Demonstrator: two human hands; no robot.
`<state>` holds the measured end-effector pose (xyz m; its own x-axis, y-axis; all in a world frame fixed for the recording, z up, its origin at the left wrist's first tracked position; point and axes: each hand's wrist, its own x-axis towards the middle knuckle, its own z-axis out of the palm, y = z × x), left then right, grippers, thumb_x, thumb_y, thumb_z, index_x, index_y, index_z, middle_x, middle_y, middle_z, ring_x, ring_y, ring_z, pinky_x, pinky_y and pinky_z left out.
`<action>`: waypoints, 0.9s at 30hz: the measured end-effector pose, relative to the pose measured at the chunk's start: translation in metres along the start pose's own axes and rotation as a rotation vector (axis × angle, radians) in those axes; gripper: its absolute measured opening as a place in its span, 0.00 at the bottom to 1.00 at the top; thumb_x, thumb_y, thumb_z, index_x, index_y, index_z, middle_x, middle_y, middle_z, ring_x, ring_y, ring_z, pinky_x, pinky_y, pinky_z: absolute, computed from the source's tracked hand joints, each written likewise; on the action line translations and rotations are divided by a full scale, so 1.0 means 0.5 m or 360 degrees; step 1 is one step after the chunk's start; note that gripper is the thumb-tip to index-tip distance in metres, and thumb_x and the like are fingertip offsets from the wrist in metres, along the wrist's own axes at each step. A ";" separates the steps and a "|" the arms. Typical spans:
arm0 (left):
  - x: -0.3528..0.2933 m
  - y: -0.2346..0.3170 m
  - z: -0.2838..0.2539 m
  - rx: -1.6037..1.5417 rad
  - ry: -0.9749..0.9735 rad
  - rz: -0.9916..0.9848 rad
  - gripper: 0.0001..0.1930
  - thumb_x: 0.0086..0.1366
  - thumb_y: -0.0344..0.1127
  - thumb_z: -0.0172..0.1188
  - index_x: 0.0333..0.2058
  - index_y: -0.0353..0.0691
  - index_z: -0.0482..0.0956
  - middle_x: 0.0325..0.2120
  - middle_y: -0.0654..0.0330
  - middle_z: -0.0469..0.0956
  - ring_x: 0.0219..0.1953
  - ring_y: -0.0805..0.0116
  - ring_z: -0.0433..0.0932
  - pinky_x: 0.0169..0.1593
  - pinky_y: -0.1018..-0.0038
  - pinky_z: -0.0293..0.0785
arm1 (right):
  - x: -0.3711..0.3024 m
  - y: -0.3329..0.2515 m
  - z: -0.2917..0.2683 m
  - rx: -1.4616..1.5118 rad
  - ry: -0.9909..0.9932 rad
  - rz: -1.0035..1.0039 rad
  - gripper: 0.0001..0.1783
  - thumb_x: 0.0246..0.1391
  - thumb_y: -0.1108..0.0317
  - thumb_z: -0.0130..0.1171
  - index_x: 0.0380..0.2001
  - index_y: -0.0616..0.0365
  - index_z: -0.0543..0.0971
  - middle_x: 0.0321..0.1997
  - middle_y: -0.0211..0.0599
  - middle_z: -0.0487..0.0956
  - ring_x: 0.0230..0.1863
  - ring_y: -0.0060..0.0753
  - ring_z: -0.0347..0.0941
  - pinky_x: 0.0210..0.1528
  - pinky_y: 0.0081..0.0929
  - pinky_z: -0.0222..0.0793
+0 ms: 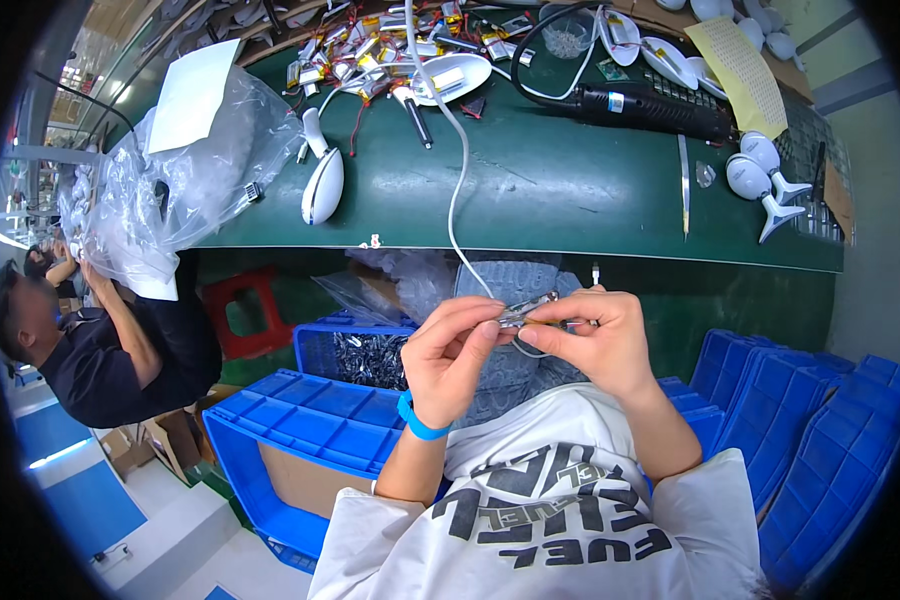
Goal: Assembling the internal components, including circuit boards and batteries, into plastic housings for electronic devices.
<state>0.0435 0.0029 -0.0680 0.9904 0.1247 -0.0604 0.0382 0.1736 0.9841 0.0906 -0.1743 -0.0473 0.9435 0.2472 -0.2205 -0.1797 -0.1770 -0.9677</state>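
Note:
Over my lap, in front of the bench edge, both hands meet at a small dark and silvery part [518, 314] whose exact kind is too small to tell. My left hand [445, 355], with a blue band at the wrist, pinches its left end between thumb and fingers. The thumb and fingers of my right hand [610, 335] close on its right end. A white cable [463, 190] hangs from the top of the view over the bench and reaches my left fingertips. Above my right hand a small metal-tipped plug [596, 272] sticks up; where its lead goes is hidden.
The green bench [570, 200] bears a heap of small wired batteries [370, 55], a white oval device [323, 185], a black tool [660, 112], tweezers [685, 185] and a plastic bag [220, 130]. Blue crates [310, 410] flank me. A person [110, 350] works at the left.

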 end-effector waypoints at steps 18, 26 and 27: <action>-0.008 -0.008 0.031 -0.0036 -0.0033 -0.0108 0.11 0.66 0.22 0.54 0.47 0.27 0.77 0.46 0.51 0.74 0.43 0.64 0.80 0.47 0.73 0.81 | -0.012 -0.003 0.027 -0.0167 0.0378 -0.0529 0.11 0.38 0.77 0.68 0.25 0.56 0.76 0.34 0.31 0.84 0.17 0.17 0.62 0.22 0.17 0.57; -0.007 -0.007 0.037 -0.0055 0.0007 -0.0063 0.12 0.66 0.22 0.54 0.47 0.27 0.78 0.47 0.51 0.74 0.44 0.65 0.79 0.48 0.73 0.80 | 0.000 0.011 0.035 -0.0349 0.0473 -0.0776 0.18 0.41 0.78 0.71 0.32 0.59 0.71 0.34 0.37 0.84 0.16 0.07 0.57 0.18 0.12 0.55; -0.007 -0.008 0.037 -0.0093 0.0005 -0.0049 0.12 0.66 0.21 0.54 0.47 0.27 0.78 0.47 0.50 0.74 0.44 0.64 0.79 0.48 0.73 0.80 | 0.001 0.006 0.037 -0.0228 0.0441 -0.0657 0.19 0.41 0.78 0.72 0.33 0.59 0.71 0.35 0.37 0.84 0.17 0.07 0.57 0.18 0.11 0.54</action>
<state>0.0421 -0.0166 -0.0688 0.9884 0.1214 -0.0914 0.0610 0.2343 0.9702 0.0853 -0.1571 -0.0525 0.9695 0.0659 0.2359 0.2450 -0.2517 -0.9363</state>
